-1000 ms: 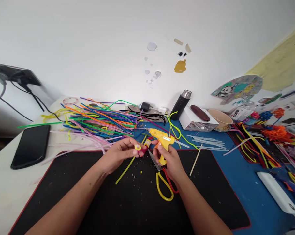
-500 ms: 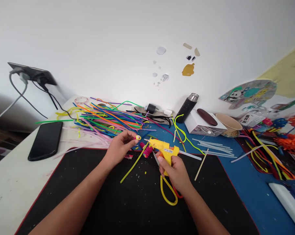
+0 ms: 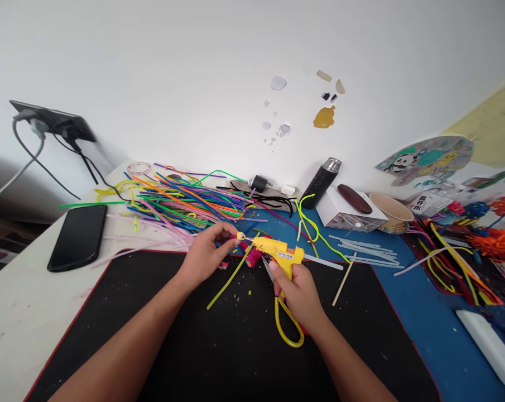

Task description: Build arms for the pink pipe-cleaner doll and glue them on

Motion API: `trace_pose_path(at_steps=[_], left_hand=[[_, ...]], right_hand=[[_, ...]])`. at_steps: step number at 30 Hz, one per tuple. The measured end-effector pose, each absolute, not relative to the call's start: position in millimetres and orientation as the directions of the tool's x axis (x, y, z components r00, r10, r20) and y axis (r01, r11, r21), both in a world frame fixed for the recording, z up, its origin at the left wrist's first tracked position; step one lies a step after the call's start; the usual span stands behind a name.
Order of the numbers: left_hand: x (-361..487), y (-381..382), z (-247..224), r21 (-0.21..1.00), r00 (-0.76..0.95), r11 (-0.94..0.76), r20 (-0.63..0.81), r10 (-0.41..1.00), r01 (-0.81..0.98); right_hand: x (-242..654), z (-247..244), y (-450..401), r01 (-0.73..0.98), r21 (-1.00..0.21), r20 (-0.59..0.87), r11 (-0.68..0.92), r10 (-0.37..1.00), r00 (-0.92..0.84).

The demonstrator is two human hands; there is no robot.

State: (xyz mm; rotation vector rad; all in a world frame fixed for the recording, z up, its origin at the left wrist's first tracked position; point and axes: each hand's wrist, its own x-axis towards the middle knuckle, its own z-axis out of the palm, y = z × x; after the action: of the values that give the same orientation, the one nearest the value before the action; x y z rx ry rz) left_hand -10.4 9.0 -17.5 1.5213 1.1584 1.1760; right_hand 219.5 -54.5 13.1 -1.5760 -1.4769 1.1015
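Note:
My right hand grips a yellow hot glue gun by its handle, nozzle to the left, with a clear glue stick sticking out of its back. Between the thumb and fingertips of my left hand is a small yellow piece, partly hidden; the nozzle tip meets it or is very close. Under the gun lies a magenta wrapped piece. A yellow-green pipe cleaner lies beside it. Scissors with a yellow handle lie beneath my right hand, blades partly covered.
A heap of coloured pipe cleaners lies behind my left hand, and a phone at the left. A black flask, a white box and loose glue sticks are at the back right. A wooden stick lies on the black mat.
The glue gun's nozzle has come up to the small yellow piece, closing the gap between them. My left hand has shifted slightly right, and the gun has tilted a little.

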Motion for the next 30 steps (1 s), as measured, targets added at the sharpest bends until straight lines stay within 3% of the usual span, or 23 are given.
trace_pose_path(at_steps=[30], left_hand=[[-7.7, 6.6, -9.2, 0.963, 0.127, -0.193, 0.171, 0.977, 0.189]], right_hand=[[218.3, 9.0, -53.8, 0.545, -0.836, -0.053, -0.066, 0.998, 0.039]])
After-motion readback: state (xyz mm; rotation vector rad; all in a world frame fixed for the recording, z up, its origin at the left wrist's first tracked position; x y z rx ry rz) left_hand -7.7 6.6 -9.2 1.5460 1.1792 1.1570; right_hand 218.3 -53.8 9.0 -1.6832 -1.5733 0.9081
